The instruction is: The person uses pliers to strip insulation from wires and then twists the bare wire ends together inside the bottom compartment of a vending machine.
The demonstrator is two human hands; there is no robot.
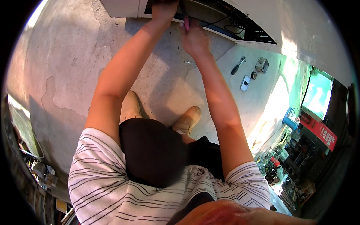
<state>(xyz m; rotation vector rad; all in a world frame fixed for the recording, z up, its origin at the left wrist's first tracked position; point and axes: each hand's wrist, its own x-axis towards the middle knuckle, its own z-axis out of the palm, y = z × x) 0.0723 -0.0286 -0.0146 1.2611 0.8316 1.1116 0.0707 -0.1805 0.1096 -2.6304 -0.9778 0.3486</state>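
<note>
My left hand reaches into the dark opening of a large white panelled body at the top of the view. Its fingers are lost in shadow inside, so their grip cannot be made out. Just to the right, my right hand is closed around a tool with a pink handle. A dark shaft seems to run from that handle into the opening; its tip is hidden. Black cables lie coiled inside the opening, to the right of my right hand.
On the concrete floor at right lie a ratchet wrench, a small black round part, a white oblong object and a grey boxy part. A blue reel and cluttered parts stand farther right.
</note>
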